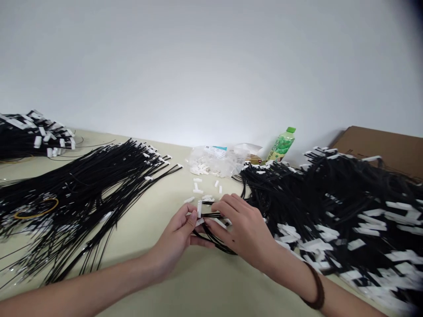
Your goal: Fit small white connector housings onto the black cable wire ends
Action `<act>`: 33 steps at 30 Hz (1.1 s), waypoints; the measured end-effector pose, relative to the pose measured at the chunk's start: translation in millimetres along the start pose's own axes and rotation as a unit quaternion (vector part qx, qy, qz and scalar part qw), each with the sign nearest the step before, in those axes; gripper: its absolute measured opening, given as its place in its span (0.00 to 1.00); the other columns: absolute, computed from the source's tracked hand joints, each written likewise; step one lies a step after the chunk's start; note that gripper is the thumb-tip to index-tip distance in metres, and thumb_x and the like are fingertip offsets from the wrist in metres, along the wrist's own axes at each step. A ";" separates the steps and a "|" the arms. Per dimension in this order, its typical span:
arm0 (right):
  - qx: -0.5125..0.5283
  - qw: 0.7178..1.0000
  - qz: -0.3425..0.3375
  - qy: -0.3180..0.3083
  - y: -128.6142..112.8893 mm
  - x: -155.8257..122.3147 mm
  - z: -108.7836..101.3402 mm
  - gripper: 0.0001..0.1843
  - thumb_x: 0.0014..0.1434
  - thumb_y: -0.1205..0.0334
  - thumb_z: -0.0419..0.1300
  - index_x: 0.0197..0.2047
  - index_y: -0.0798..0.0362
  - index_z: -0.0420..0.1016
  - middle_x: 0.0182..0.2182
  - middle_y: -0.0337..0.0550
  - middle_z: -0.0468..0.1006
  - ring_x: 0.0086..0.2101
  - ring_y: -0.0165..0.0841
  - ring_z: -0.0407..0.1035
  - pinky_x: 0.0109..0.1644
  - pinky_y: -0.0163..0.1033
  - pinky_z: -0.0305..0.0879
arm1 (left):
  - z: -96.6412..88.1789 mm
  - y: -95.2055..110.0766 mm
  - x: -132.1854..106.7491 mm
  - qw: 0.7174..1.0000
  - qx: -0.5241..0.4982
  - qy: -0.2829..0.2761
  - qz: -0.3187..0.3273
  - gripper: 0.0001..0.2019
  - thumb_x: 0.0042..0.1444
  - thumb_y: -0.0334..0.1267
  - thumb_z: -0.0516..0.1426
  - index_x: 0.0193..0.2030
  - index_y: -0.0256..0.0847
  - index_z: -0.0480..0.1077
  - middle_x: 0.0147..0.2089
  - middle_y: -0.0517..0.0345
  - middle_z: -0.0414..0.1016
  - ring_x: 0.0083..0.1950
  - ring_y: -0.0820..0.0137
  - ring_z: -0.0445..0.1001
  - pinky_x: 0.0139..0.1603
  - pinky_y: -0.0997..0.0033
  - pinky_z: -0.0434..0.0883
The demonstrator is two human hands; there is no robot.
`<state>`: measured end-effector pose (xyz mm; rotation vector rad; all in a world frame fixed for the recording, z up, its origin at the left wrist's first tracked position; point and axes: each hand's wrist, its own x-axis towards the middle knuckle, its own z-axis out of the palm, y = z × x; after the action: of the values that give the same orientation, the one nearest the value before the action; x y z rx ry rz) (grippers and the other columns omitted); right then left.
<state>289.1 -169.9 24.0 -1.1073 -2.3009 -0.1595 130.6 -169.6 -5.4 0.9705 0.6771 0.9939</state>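
Near the middle of the table, my left hand (176, 235) pinches a small white plastic connector (199, 208), held upright between thumb and finger. Several black wires (213, 215) run from the connector to my right hand (243, 226), whose fingers are closed on them. The wires loop down beneath both hands, and part of the bundle is hidden by my fingers. Another white connector (200, 222) shows just below my left thumb. Loose white connectors (207, 198) lie on the table just beyond my hands.
A heap of black wires (76, 180) spreads on the left, with another bundle (20, 136) behind it. Wires with white connectors (317, 244) pile up on the right. At the back are a clear bag (214, 160), a green bottle (282, 144) and a cardboard box (380, 147).
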 end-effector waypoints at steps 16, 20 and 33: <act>0.194 0.920 0.167 0.296 28.6 -3.4 -87.6 0.10 0.59 0.57 0.53 0.31 0.54 0.68 0.30 0.41 0.65 0.34 0.32 0.60 0.42 0.40 0.57 | -6.4 19.1 6.2 0.990 0.090 0.093 0.047 0.15 0.46 0.44 0.59 0.38 0.36 0.67 0.35 0.52 0.73 0.38 0.65 0.71 0.42 0.64 0.69; 0.490 0.787 0.262 0.269 36.7 -34.4 -136.8 0.10 0.54 0.54 0.58 0.34 0.53 0.69 0.35 0.41 0.68 0.42 0.34 0.63 0.50 0.42 0.58 | -12.9 31.7 14.1 0.984 0.087 0.142 0.056 0.10 0.45 0.38 0.60 0.32 0.36 0.67 0.30 0.58 0.69 0.32 0.71 0.70 0.38 0.69 0.68; 0.616 0.704 0.243 0.258 -28.6 -129.1 -159.6 0.20 0.56 0.56 0.55 0.16 0.51 0.57 0.15 0.36 0.54 0.22 0.31 0.60 0.37 0.45 0.69 | 18.5 67.5 37.9 0.983 0.168 0.037 0.058 0.08 0.41 0.33 0.59 0.19 0.35 0.63 0.22 0.62 0.61 0.24 0.77 0.58 0.27 0.76 0.58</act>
<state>402.2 -330.7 89.6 -0.6898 -1.0452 1.0078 136.1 -127.2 61.8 1.2840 0.8765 1.0424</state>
